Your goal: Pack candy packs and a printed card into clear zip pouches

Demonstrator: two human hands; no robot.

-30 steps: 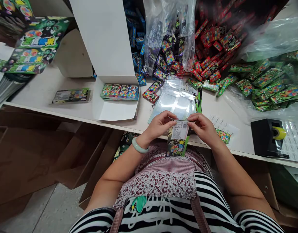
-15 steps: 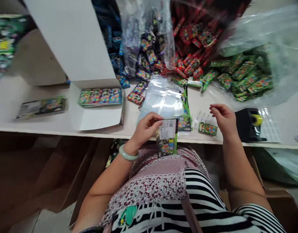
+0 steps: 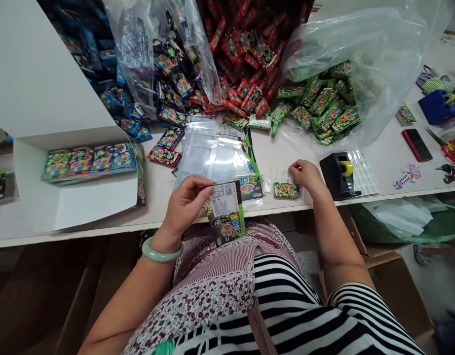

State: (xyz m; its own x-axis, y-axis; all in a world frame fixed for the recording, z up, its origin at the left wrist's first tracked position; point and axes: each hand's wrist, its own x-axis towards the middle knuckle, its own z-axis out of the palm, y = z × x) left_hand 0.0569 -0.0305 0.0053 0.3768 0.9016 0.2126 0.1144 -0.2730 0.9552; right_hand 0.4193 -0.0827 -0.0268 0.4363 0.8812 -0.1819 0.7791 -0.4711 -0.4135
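My left hand (image 3: 188, 204) pinches the upper edge of a printed card (image 3: 227, 214), black and green with a white barcode label, which hangs over the table's front edge. My right hand (image 3: 307, 180) has thumb and fingertips together at a small clear sheet of printed labels (image 3: 281, 173); whatever they pinch is too small to make out. A green candy packet (image 3: 286, 190) lies just below those fingers. Between my hands and the heaps, clear plastic bags (image 3: 208, 148) are stacked, with more printed cards (image 3: 250, 186) partly under them.
Heaped behind are blue packets (image 3: 126, 106), purple packets (image 3: 171, 93), red packets (image 3: 249, 93) and green packets (image 3: 329, 106), partly under clear plastic. An open white box (image 3: 97, 202) holds packets at left. At right stand a black tape dispenser (image 3: 336, 175), a phone (image 3: 417, 145) and scissors (image 3: 447, 148).
The view has swung right, bringing the phone and scissors into sight. My right fingertips have come to the label sheet and closed. My left hand keeps its hold on the card.
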